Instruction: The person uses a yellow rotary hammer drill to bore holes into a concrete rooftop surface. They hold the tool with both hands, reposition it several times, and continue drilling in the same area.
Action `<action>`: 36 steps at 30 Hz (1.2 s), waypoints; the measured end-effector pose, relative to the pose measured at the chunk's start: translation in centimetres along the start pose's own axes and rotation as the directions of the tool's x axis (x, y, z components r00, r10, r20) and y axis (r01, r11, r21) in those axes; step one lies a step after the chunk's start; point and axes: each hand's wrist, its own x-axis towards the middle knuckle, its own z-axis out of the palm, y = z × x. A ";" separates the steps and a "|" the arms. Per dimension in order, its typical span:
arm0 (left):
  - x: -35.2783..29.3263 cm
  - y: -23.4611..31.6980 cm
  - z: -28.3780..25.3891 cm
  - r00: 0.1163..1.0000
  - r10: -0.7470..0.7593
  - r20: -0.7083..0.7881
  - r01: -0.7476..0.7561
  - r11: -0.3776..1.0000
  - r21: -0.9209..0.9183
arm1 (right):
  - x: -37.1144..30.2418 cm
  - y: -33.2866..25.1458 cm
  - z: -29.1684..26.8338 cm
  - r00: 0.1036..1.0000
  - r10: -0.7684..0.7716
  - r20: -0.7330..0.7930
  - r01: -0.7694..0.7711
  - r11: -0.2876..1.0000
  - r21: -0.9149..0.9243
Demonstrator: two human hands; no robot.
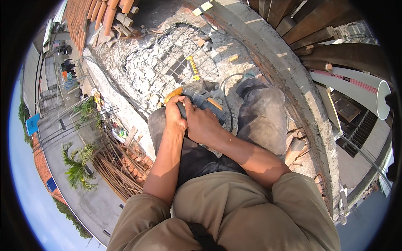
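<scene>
My two hands meet over a corded power tool (211,108), which has a grey body with an orange strip and lies on the rubble between my knees. My left hand (174,112) is closed, thumb up, beside a yellow-orange rounded piece (173,95); whether that piece belongs to the tool I cannot tell. My right hand (204,124) is closed too, its fingertips against the left thumb. Something dark shows between the hands, too covered to name. Farther off, a yellow-and-black long object (193,68) rests on the exposed steel bars (178,58).
Broken concrete (142,67) surrounds a dark opening (176,72) under the bars. A black cable (224,88) loops right of the tool. A raised concrete edge (301,88) curves along the right, with timber beams (322,23) and a white pipe (351,85) beyond. A drop lies left.
</scene>
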 end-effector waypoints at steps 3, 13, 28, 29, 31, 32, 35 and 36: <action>0.7 -1.0 -0.8 0.999 0.038 -0.036 -0.036 0.998 0.059 | 0.1 0.9 1.4 0.998 0.046 0.050 -0.045 0.999 -0.016; 5.6 0.9 -3.2 0.999 0.014 -0.030 -0.009 0.987 0.162 | 2.0 1.2 3.2 0.999 0.042 0.013 -0.043 0.999 0.026; 5.3 -2.2 1.2 1.000 0.028 -0.003 -0.028 0.997 0.070 | 1.3 3.0 -0.3 0.990 0.088 -0.109 -0.083 0.995 0.051; 4.0 -1.7 2.0 0.998 0.058 0.016 -0.059 0.998 0.029 | 0.6 2.3 -1.1 0.989 0.066 -0.136 -0.057 0.996 0.064; 1.2 -1.2 3.8 0.989 0.144 -0.020 -0.142 0.985 0.096 | -0.9 0.8 -2.7 0.982 0.021 -0.189 -0.005 0.996 0.085; -0.1 -1.2 4.8 0.977 0.202 -0.069 -0.184 0.961 0.204 | -1.5 0.2 -3.5 0.970 -0.017 -0.244 0.038 0.996 0.081; -3.8 -1.9 8.0 0.927 0.374 -0.015 -0.353 0.887 0.297 | -3.5 -1.2 -5.3 0.961 0.046 -0.273 -0.015 0.993 0.114; -4.8 -2.2 8.9 0.923 0.385 -0.009 -0.365 0.881 0.302 | -4.1 -1.4 -5.6 0.958 0.093 -0.270 -0.054 0.987 0.149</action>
